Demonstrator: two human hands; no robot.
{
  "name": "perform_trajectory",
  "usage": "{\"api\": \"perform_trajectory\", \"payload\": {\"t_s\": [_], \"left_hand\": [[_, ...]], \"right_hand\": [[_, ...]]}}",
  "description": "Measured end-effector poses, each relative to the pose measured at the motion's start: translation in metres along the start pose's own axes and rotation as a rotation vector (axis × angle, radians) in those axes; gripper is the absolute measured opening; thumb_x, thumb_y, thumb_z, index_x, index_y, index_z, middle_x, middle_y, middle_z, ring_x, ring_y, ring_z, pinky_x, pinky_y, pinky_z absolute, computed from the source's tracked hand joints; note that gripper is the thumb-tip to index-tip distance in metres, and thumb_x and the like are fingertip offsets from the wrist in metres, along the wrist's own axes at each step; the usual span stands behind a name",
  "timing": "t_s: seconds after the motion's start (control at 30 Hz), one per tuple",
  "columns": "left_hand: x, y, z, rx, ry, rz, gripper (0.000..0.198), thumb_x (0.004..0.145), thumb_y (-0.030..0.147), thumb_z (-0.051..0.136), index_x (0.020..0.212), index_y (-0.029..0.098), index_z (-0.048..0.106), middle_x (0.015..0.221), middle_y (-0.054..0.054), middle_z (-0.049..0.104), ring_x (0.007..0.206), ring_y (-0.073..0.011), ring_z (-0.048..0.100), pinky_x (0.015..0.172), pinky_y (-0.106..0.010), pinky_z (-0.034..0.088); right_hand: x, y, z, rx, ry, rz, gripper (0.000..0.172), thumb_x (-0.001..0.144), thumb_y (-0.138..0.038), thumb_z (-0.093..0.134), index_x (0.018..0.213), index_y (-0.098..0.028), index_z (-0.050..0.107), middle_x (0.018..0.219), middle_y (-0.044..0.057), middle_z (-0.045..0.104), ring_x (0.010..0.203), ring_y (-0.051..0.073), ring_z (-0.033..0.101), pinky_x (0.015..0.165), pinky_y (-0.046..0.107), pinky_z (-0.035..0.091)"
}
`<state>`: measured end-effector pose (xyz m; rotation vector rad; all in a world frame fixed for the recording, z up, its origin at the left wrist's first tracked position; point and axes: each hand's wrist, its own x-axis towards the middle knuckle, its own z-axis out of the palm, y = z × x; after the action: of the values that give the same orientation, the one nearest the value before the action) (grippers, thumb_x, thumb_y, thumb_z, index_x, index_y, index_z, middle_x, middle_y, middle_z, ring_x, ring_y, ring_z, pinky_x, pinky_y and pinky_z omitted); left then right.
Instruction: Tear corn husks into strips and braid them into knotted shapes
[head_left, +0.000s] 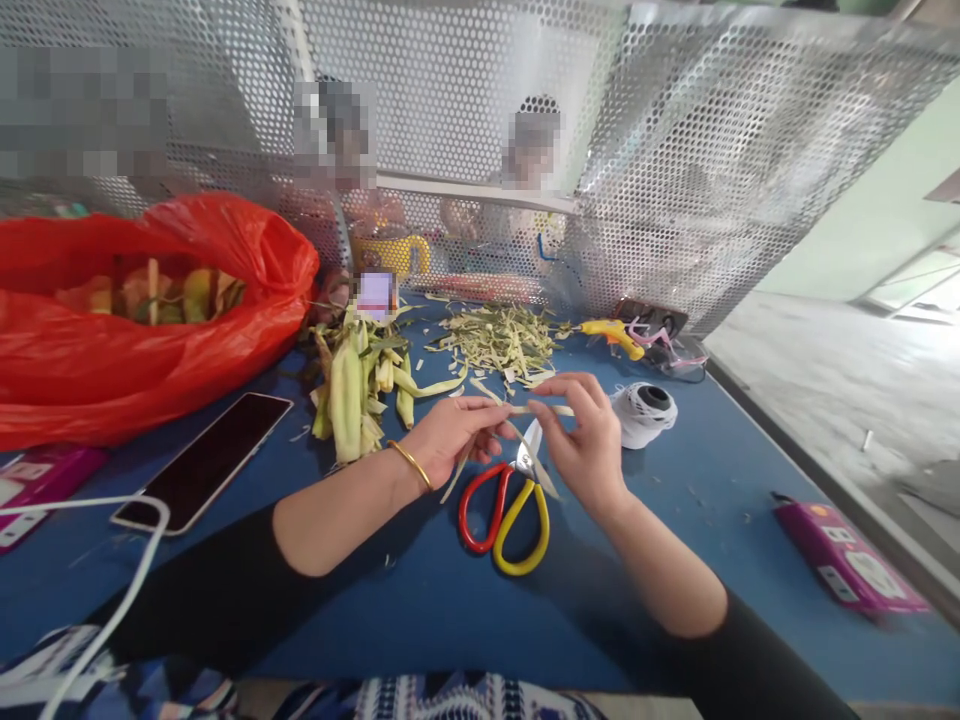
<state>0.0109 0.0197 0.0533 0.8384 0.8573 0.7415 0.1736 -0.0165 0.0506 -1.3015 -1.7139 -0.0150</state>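
My left hand (459,438), with a gold bracelet at the wrist, is closed in a pinch on thin pale strips of corn husk (519,410). Thumb and fingers of my right hand (589,440) are closed on the other end of one strip, held level between both hands. Further strips hang down below the fingers. Under them on the blue table lie scissors (510,515) with one red and one yellow handle, blades pointing away from me. A spool of white thread (643,412) stands just right of my right hand. Green husks (349,395) lie beyond my left forearm.
A red plastic bag (247,350) fills the left side. A phone (206,460), purple boxes (847,555) and a white cable (142,580) lie around. Farther back are shredded strips (499,340), a yellow glue gun (611,335) and a perforated metal screen (465,110), with people behind.
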Motion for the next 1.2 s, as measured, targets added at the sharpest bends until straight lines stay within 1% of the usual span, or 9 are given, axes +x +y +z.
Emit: {"api": "perform_trajectory", "payload": {"t_s": [0.07,0.2,0.27,0.43,0.57,0.8,0.97,1.07,1.2], "left_hand": [[-0.001,0.001,0.001,-0.058,0.029,-0.002,0.006,0.081,0.017,0.068,0.077,0.013,0.069,0.061,-0.001,0.065,0.044,-0.0058,0.054,0.043,-0.016,0.04],[-0.001,0.003,0.003,-0.133,0.096,-0.016,0.021,0.089,0.022,0.06,0.071,0.012,0.066,0.062,-0.003,0.065,0.046,-0.0071,0.056,0.045,-0.018,0.044],[0.0,0.003,0.004,-0.135,0.123,-0.008,0.02,0.088,0.021,0.061,0.07,0.012,0.065,0.061,-0.002,0.064,0.045,-0.0069,0.055,0.043,-0.018,0.043],[0.003,-0.001,0.003,-0.115,0.096,0.039,0.01,0.081,0.012,0.067,0.071,0.011,0.066,0.055,0.002,0.059,0.042,-0.005,0.051,0.041,-0.016,0.039],[0.004,-0.002,0.003,-0.107,0.106,0.038,0.01,0.079,0.011,0.067,0.07,0.011,0.066,0.058,0.0,0.063,0.044,-0.0057,0.054,0.043,-0.017,0.041],[0.003,0.0,0.005,0.105,0.137,0.184,0.019,0.079,0.013,0.066,0.06,0.012,0.064,0.051,0.001,0.061,0.038,-0.005,0.048,0.043,-0.018,0.038],[0.004,-0.002,0.006,0.116,0.157,0.214,0.018,0.078,0.015,0.068,0.06,0.012,0.065,0.051,0.0,0.061,0.039,-0.0057,0.048,0.042,-0.019,0.038],[0.005,-0.001,0.004,0.06,0.157,0.189,0.016,0.075,0.018,0.073,0.062,0.012,0.066,0.053,0.0,0.062,0.04,-0.0054,0.048,0.042,-0.018,0.037],[0.002,0.005,0.001,-0.025,0.094,0.104,0.023,0.077,0.032,0.073,0.068,0.012,0.067,0.057,-0.002,0.064,0.043,-0.0074,0.052,0.044,-0.019,0.042]], "right_hand": [[0.001,-0.002,-0.002,-0.038,-0.029,-0.005,0.021,0.091,-0.032,0.053,0.076,-0.022,0.063,0.081,0.005,0.066,0.081,0.02,0.061,0.079,0.036,0.041],[0.001,-0.002,0.003,0.024,-0.286,0.056,0.029,0.091,-0.038,0.055,0.068,-0.021,0.062,0.069,0.002,0.064,0.069,0.016,0.058,0.072,0.031,0.038],[0.001,0.0,0.007,0.123,-0.376,0.122,0.031,0.09,-0.039,0.055,0.066,-0.021,0.059,0.065,0.0,0.062,0.064,0.015,0.055,0.066,0.029,0.038],[-0.002,0.004,0.012,0.244,-0.433,0.279,0.024,0.085,-0.041,0.057,0.074,-0.019,0.06,0.069,-0.001,0.061,0.065,0.013,0.053,0.061,0.025,0.038],[-0.002,0.002,0.011,0.308,-0.527,0.31,0.028,0.087,-0.037,0.051,0.066,-0.019,0.056,0.062,-0.002,0.06,0.06,0.012,0.051,0.059,0.025,0.038],[0.0,-0.001,0.003,0.262,-0.422,0.239,0.029,0.086,-0.031,0.049,0.06,-0.02,0.054,0.056,-0.002,0.054,0.057,0.012,0.048,0.058,0.025,0.036],[0.003,-0.004,-0.002,0.272,-0.399,0.162,0.028,0.083,-0.027,0.051,0.056,-0.019,0.054,0.055,-0.001,0.053,0.058,0.012,0.048,0.058,0.026,0.036],[0.004,-0.004,-0.003,0.304,-0.397,0.212,0.029,0.084,-0.031,0.052,0.058,-0.019,0.056,0.055,-0.001,0.054,0.056,0.012,0.048,0.058,0.026,0.036],[0.006,0.001,0.0,0.399,-0.423,0.376,0.037,0.085,-0.046,0.053,0.063,-0.018,0.063,0.058,0.0,0.06,0.058,0.013,0.053,0.062,0.027,0.04]]}}
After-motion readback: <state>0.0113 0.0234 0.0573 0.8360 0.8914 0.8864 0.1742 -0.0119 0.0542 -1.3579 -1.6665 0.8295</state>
